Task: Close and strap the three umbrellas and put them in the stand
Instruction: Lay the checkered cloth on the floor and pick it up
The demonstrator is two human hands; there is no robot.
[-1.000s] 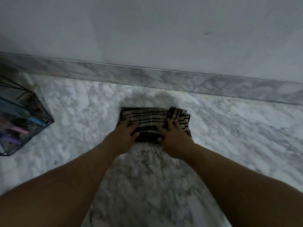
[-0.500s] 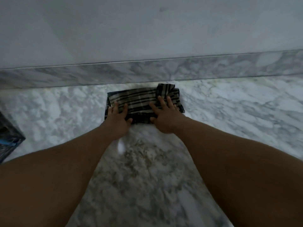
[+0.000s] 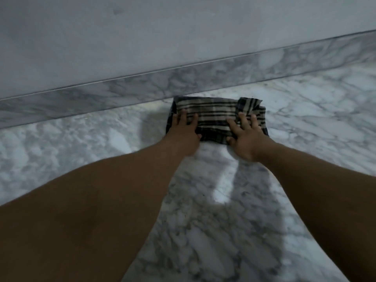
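Umbrella fabric [image 3: 211, 117], a plaid bundle in beige with dark stripes, lay flat on the marble floor [image 3: 203, 231], close to the far edge where the floor met the marble skirting [image 3: 183, 80]. Whether it was a folded umbrella canopy or a plain cloth could not be told; no handle, shaft or strap showed. The bundle's far edge sat just beside the skirting, apart from it by a thin strip of floor. Its right end was bunched and raised in a crumpled fold; its left end lay flatter, with a dark border.

Left hand [image 3: 185, 133]: palm down on the left part of the bundle, fingers straight and spread, tips pointing toward the wall, thumb resting at the bundle's near edge. Grip state: flat and open, pressing the fabric, not curled round it.

Right hand [image 3: 247, 135]: palm down on the right part of the bundle, fingers straight and splayed across the stripes, thumb lying at the near edge. Grip state: likewise flat and open, pressing down.

Both bare forearms reached in from the near edge of the view and met at the bundle, a stretch of striped fabric showing between the two hands.

Above the skirting rose a plain pale wall [image 3: 183, 33]. A pale glare patch lay on the floor between the forearms. Light was dim; the picture was slightly blurred.
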